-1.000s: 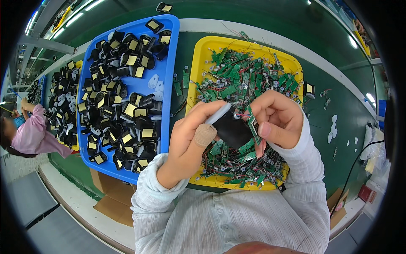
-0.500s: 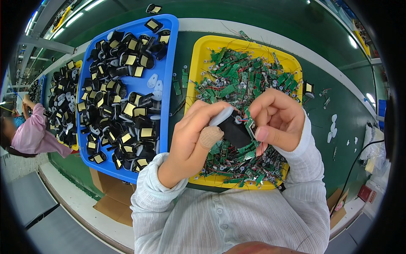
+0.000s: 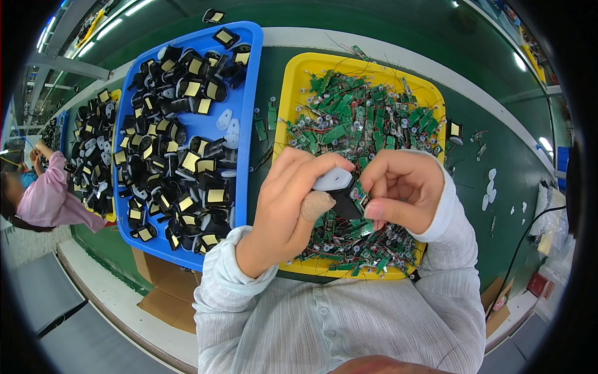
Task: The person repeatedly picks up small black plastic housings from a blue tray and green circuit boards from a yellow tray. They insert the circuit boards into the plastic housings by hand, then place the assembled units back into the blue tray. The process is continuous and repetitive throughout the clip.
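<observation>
My left hand (image 3: 283, 209), with a tan bandage round its thumb, is closed on a black plastic housing (image 3: 347, 204) that has a pale grey-white cap (image 3: 334, 179). Between the thumb and fingers of my right hand (image 3: 408, 193) is a small green circuit board (image 3: 359, 196), held against the housing's open side. How deep the board sits inside cannot be made out. Both hands are above a yellow tray (image 3: 291, 93) heaped with green circuit boards (image 3: 355, 112) on thin red and black wires.
Left of it, a blue tray (image 3: 248, 118) holds many black housings with cream pads. Beyond that, a person in a pink sleeve (image 3: 53, 193) works by another tray of housings (image 3: 93, 149). White caps (image 3: 489, 190) and stray boards lie to the right; a black cable (image 3: 523, 240) hangs there.
The housing has turned so its pale cap faces up more. My right hand has moved slightly down with the board, which is now closer to the housing and less visible.
</observation>
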A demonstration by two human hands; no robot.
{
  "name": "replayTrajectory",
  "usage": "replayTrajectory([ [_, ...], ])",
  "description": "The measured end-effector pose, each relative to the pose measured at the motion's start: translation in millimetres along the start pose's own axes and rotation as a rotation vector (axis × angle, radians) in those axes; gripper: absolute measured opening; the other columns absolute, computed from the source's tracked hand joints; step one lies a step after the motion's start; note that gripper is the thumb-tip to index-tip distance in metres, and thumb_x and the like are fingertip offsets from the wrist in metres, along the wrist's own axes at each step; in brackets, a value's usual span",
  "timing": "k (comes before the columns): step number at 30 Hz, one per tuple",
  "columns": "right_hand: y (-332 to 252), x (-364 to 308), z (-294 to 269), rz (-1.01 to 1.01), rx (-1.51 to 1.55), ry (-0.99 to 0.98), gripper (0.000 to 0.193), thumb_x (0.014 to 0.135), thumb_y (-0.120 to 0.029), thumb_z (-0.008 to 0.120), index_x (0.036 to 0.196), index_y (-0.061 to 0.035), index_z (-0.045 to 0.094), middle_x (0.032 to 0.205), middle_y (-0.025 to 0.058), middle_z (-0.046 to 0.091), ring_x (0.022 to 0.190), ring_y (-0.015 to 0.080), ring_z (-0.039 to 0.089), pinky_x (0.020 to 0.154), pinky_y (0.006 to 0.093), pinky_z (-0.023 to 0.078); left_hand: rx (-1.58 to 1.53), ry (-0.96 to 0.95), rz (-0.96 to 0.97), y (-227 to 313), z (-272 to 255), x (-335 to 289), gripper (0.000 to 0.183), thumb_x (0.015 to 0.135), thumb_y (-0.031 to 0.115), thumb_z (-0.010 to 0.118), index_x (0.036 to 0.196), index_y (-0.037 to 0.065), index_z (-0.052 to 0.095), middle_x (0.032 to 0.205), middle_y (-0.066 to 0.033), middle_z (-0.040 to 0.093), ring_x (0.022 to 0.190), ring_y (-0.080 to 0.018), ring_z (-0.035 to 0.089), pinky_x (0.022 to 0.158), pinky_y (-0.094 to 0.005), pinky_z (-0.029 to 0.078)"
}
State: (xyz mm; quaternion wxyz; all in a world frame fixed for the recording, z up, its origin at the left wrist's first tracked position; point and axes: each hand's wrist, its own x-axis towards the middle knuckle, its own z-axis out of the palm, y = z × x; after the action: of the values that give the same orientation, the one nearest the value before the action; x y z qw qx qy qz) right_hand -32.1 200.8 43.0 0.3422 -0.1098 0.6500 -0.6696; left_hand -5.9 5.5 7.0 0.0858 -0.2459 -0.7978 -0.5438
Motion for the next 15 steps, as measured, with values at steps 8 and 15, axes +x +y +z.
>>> replayTrajectory([
  [8, 0, -1, 2, -0.068, -0.195, -0.029, 0.015, 0.078, -0.01, 0.062, 0.078, 0.0002, 0.051, 0.063, 0.0048, 0.049, 0.054, 0.0128, 0.053, 0.049, 0.024, 0.044, 0.083, -0.026, 0.017, -1, 1, 1, 0.037, 0.073, 0.009, 0.052, 0.109, -0.001, 0.053, 0.086, -0.0125, 0.054, 0.076, -0.0276, 0.046, 0.072, -0.0343, 0.039],
  [15, 10, 0, 19, -0.532, -1.001, 0.269, 0.016, 0.067, -0.005, 0.065, 0.077, -0.0033, 0.053, 0.064, 0.0079, 0.047, 0.054, 0.0229, 0.049, 0.048, 0.033, 0.037, -0.363, -0.042, -0.171, -7, 9, 0, 0.053, 0.078, 0.015, 0.058, 0.125, -0.001, 0.041, 0.11, -0.0151, 0.053, 0.096, -0.0261, 0.051, 0.084, -0.0328, 0.038],
])
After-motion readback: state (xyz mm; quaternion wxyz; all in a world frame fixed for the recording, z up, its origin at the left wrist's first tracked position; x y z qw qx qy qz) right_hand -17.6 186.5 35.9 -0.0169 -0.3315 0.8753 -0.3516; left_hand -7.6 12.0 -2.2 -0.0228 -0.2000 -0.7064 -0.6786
